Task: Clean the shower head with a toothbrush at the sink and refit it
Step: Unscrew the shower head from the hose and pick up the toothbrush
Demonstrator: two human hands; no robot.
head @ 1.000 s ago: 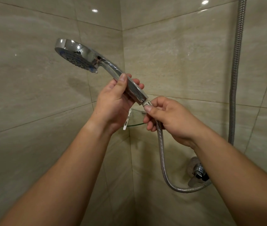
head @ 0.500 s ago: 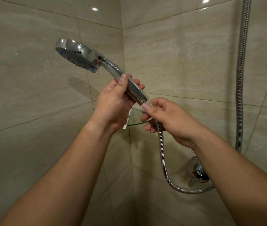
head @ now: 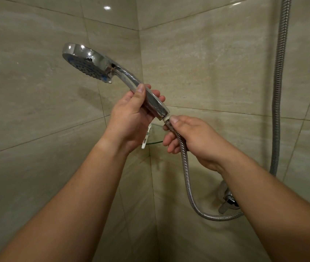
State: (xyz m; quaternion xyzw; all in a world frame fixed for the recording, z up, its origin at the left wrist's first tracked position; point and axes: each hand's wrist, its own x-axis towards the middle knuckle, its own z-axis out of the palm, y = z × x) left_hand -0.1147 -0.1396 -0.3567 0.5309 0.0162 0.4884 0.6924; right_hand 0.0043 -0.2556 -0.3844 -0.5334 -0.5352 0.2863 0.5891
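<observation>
So the person is standing in a tiled shower corner holding the shower head up in front of them, spray face pointing down and to the left. The left hand is wrapping around the chrome handle, thumb lying along the top and fingertips peeking out on the far side. The right hand is pinching the hose nut right where the handle ends, thumb and fingers curling round it, with the hose running down out of the fist and looping toward the mixer valve on the wall. The other stretch of hose is hanging straight down on the right.

Looks like the unscrewing step to me, since the head is still on the hose; whether the thread is loose yet is impossible to tell.

Handling-wise: chrome like this is probably slick, especially wet, so a full wrap on the handle is the smart hold, not the round head. It's likely light plastic under the plating, so cranking hard on the joint seems risky. The nut is small and wants a firm fingertip pinch. The hose is flexible and will flop when freed.

A small glass shelf is sitting in the corner behind the hands, something white hanging off it.
</observation>
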